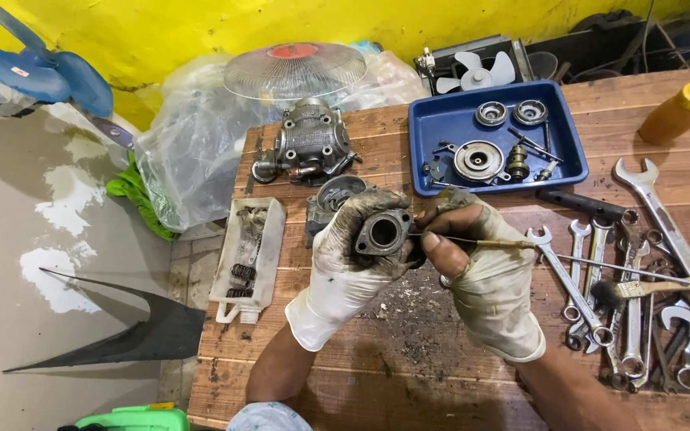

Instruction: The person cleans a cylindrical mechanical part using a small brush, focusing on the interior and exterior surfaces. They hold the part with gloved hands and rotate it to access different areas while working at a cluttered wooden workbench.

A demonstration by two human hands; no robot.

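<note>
1. A small grimy metal flange piece (383, 233) with a round bore is held up above the middle of the wooden worktop (457, 351). Its bore faces up towards the camera, and its long axis, through the two bolt ears, runs left to right.
2. The left hand (345, 263), in a dirty white glove, is closed around the flange piece from the left and below.
3. The right hand (485, 271), in a torn glove with bare fingertips, pinches a thin metal rod (481, 242). The rod lies nearly level and points left at the flange piece; whether its tip enters the bore cannot be told.
4. Dark grit lies on the worktop below the hands.
5. A blue tray (441, 120) near the far edge holds round metal discs, a brass fitting and small pins.
6. A white plastic tub (269, 239) at the left edge holds springs and dark bits that are hard to make out.
7. A grey engine casing (309, 144) stands at the far left corner.
8. Wrenches (640, 271) crowd the right side, some cut off by the frame.
</note>
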